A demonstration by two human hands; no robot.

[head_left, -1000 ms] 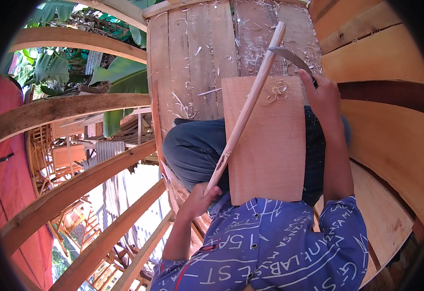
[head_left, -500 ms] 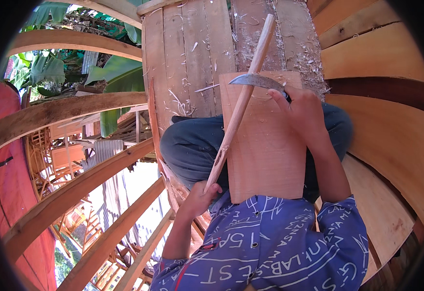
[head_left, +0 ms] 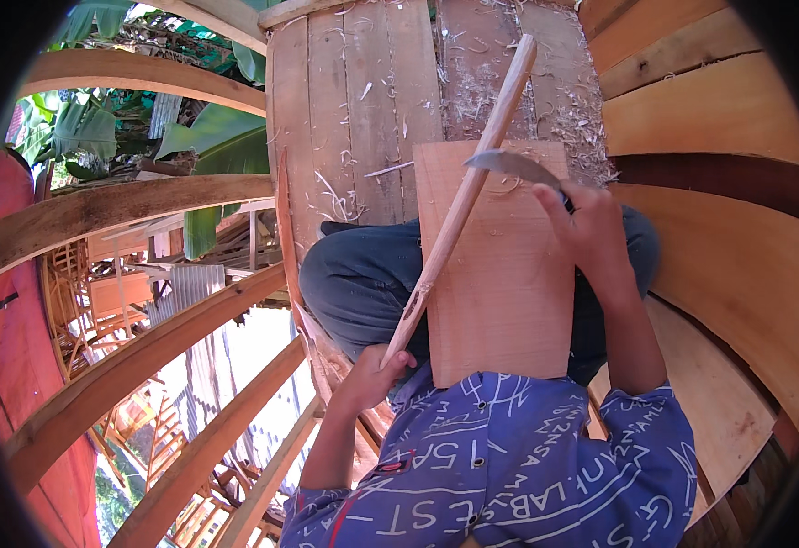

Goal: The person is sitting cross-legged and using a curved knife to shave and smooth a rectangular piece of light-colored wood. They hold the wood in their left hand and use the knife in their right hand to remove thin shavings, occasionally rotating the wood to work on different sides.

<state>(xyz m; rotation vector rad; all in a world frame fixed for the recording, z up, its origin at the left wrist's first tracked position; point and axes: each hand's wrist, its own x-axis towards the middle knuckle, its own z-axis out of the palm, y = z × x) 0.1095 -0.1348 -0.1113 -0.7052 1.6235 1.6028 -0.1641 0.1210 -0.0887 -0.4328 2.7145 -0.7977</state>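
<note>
The hands [head_left: 593, 224] hide the lower end of the stick [head_left: 454, 219] and most of the knife handle [head_left: 566, 197]

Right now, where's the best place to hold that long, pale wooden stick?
Hold the long, pale wooden stick near its lower end, from the lower left, where the left grip wraps it. It's slim and slants up to the right, and the curved metal knife crosses its upper half, so the low end seems safest.

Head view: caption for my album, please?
Left hand grips a wooden stick; right hand holds a curved knife across it.
</note>
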